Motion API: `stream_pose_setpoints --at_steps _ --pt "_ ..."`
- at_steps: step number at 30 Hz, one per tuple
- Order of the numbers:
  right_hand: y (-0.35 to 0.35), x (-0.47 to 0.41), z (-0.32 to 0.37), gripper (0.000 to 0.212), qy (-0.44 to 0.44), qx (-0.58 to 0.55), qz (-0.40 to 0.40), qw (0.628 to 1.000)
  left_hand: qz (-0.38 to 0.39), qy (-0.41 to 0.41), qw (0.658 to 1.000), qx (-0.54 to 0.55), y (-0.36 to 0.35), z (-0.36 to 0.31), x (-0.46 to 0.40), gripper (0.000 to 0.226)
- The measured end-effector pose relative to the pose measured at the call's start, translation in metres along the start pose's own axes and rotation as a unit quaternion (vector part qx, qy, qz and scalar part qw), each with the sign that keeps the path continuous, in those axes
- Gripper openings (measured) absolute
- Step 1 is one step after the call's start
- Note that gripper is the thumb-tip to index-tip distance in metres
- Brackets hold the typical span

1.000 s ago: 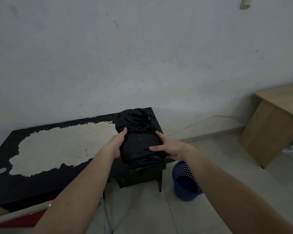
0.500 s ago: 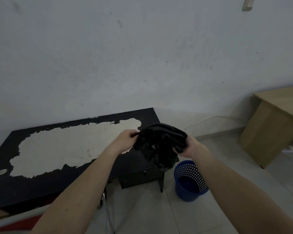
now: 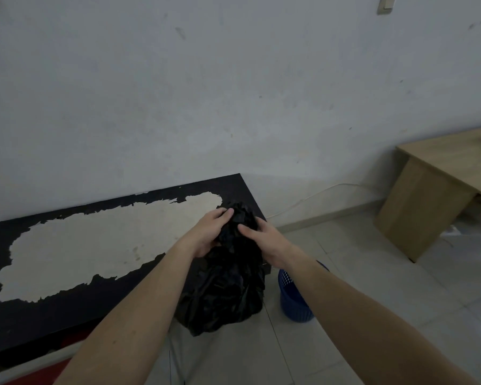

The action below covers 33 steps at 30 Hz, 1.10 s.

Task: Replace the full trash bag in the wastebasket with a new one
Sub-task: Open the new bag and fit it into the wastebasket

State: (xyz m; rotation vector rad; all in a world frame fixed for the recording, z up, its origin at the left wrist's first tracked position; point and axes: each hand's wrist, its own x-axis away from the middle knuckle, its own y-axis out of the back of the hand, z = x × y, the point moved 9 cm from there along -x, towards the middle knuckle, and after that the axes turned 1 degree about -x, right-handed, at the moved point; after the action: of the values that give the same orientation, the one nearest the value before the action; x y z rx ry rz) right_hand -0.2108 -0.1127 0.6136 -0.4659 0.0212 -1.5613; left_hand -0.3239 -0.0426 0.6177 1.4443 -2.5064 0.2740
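Observation:
A black plastic trash bag [image 3: 225, 287] hangs in the air in front of the black table's right end. Its top is bunched together between both hands. My left hand [image 3: 206, 232] grips the bunched top from the left, fingers curled over it. My right hand [image 3: 261, 240] holds the same bunch from the right. The bag's lower part billows out below my hands. A blue perforated wastebasket [image 3: 292, 298] stands on the floor just right of the bag, partly hidden behind my right forearm; its inside is not visible.
A low black table [image 3: 53, 309] with a large worn pale patch runs along the wall at left. A light wooden desk [image 3: 433, 195] stands at the right. A white cable [image 3: 317, 194] trails along the wall base. Pale floor tiles spread below.
The bag was lifted off the table's right end, shaken out, and now hangs lower and longer. Both hands have come together at its bunched top.

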Motion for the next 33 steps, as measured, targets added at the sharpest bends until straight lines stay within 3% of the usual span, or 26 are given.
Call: stream_pose_setpoints --at_steps 3,6,9,14,18,21,28,33 --pt "0.042 -0.004 0.001 0.032 0.007 -0.035 -0.092 0.995 -0.039 0.006 0.999 0.029 0.028 -0.005 0.008 0.024" --pt "0.091 0.001 0.004 0.027 0.026 -0.107 -0.197 0.974 -0.097 0.002 0.995 -0.011 0.066 -0.011 0.014 0.022" --pt "0.121 0.008 0.007 0.023 0.050 -0.146 -0.238 0.959 -0.160 -0.023 0.986 -0.042 0.096 -0.016 0.019 0.019" --pt "0.136 0.017 0.010 0.025 0.080 -0.188 -0.232 0.951 -0.238 -0.047 0.970 -0.006 0.123 -0.021 0.027 0.017" --pt "0.135 0.018 0.006 0.043 0.077 -0.177 -0.186 0.963 -0.204 -0.051 0.971 0.115 0.118 -0.022 0.023 0.018" --pt "0.136 0.018 0.004 0.032 0.082 -0.177 -0.166 0.967 -0.184 -0.055 0.963 0.190 0.118 -0.018 0.020 0.012" --pt "0.168 0.024 0.009 0.030 0.117 -0.188 -0.237 0.946 -0.271 -0.010 0.960 0.072 0.156 0.019 0.020 0.011" --pt "0.161 0.023 0.003 0.032 0.098 -0.079 -0.234 0.964 -0.198 -0.023 0.976 0.085 0.145 0.037 0.022 0.025"
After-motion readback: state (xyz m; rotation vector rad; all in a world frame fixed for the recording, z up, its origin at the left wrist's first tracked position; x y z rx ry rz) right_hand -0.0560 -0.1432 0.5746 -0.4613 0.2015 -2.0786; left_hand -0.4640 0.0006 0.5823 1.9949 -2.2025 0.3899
